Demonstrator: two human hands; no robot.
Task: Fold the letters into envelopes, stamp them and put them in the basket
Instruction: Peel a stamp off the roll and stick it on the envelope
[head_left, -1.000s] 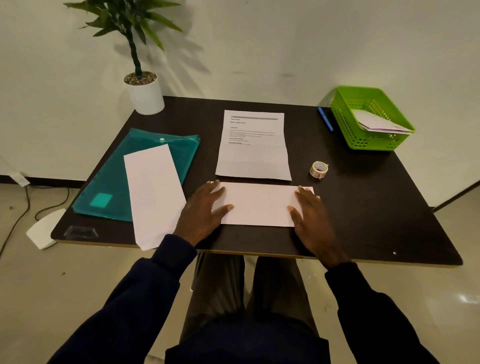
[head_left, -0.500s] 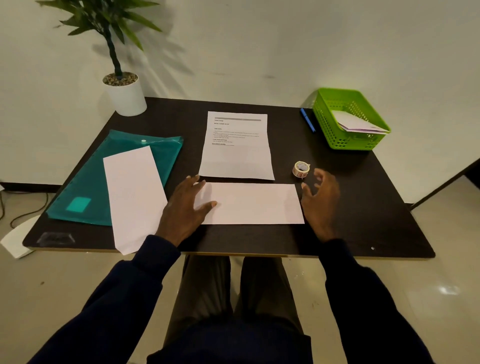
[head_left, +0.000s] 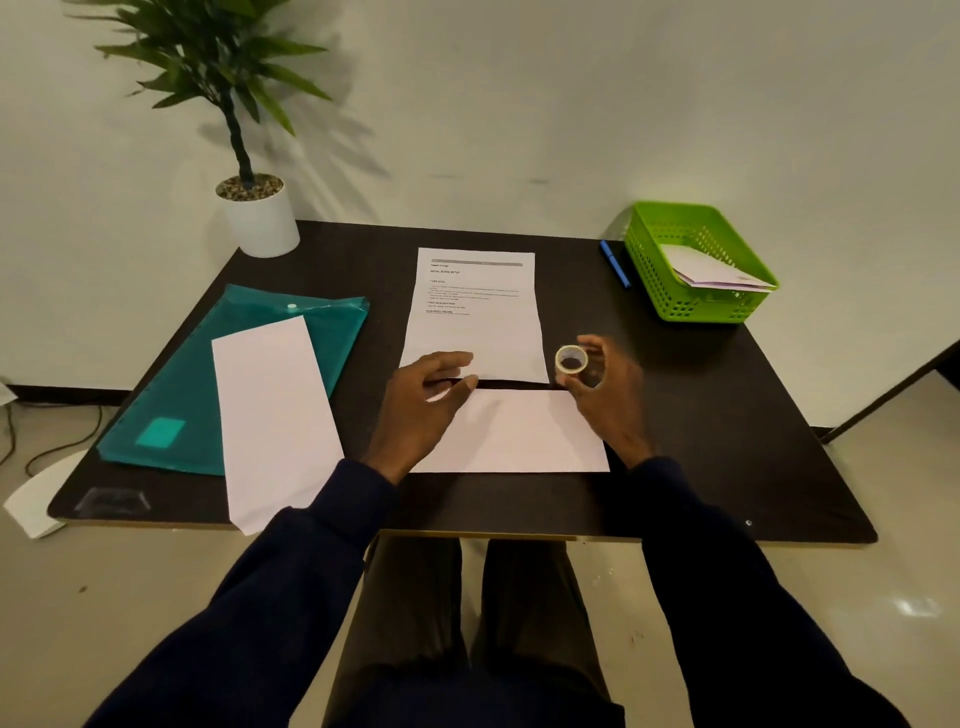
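head view: a person sits at a dark table (head_left: 727, 426) with both dark sleeves reaching forward. the left hand (head_left: 421, 405) lies over the left end of a white envelope (head_left: 519, 436), which sits flat and lengthwise near the table's front edge. its fingers are spread and loosely bent, gripping nothing, and the fingertips reach up to the lower edge of the letter (head_left: 475, 322). whether the palm presses the envelope or only hovers over it, i cannot tell.

the right hand (head_left: 608, 400) is raised over the envelope's right end and pinches a small roll (head_left: 571, 359) between thumb and fingers, the roll's open ring turned toward the camera. the roll is off the table, just beside the letter's lower right corner.

the letter lies open and flat in the middle of the table, printed side up, with fold creases across it, just beyond the envelope. a narrow strip of table shows between them.

to the left, a second white envelope (head_left: 275, 415) lies slantwise, partly on a teal folder (head_left: 332, 322), its near end overhanging the table edge.

at the far right corner stands a green basket (head_left: 654, 270) with finished envelopes (head_left: 711, 270) leaning inside it. a blue pen (head_left: 615, 265) lies just beside the basket's left wall. a potted plant (head_left: 262, 218) stands at the far left corner.
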